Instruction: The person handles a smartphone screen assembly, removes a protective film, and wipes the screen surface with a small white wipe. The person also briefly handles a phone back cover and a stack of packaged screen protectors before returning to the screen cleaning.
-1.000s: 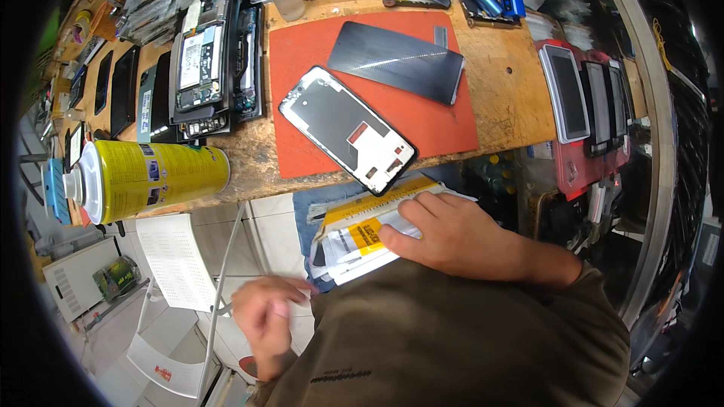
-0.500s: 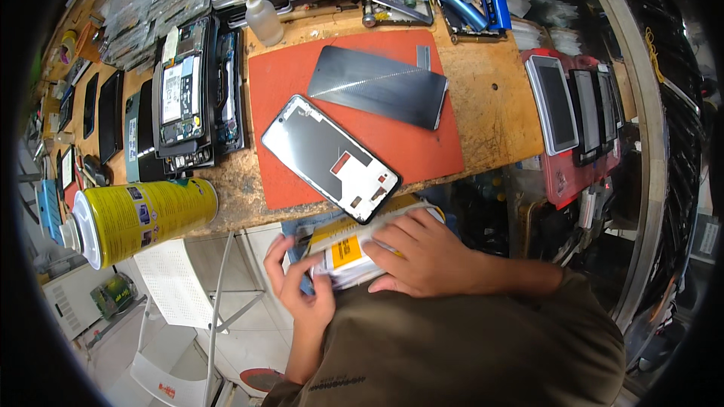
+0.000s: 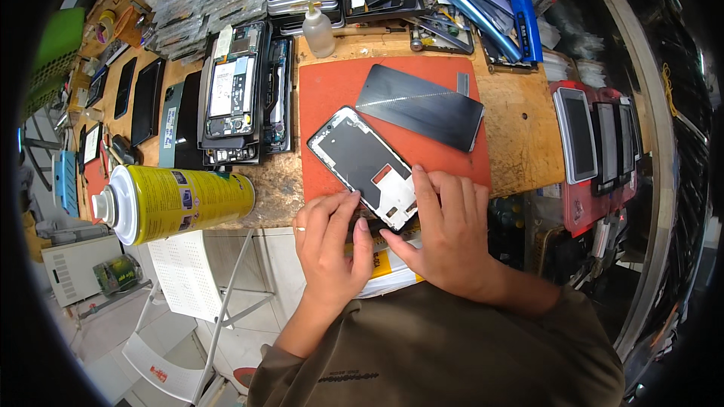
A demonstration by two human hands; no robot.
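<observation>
Between the left hand (image 3: 329, 249) and right hand (image 3: 458, 237) shows a grey-and-white phone frame (image 3: 362, 167), beyond them an orange-red mat (image 3: 324, 83), and left of them a yellow can (image 3: 192, 202) with dark print.

A dark olive-brown top (image 3: 467, 350) with sleeves (image 3: 575, 313) ending near the elbows bears small dark lettering (image 3: 349, 377), and a slim ring (image 3: 301, 229) sits on the left hand (image 3: 332, 249).

A worn wooden workbench (image 3: 528, 158) fills the upper middle; below it, over pale floor tiles (image 3: 268, 264), stands a white chair (image 3: 185, 275) with metal tubes.
</observation>
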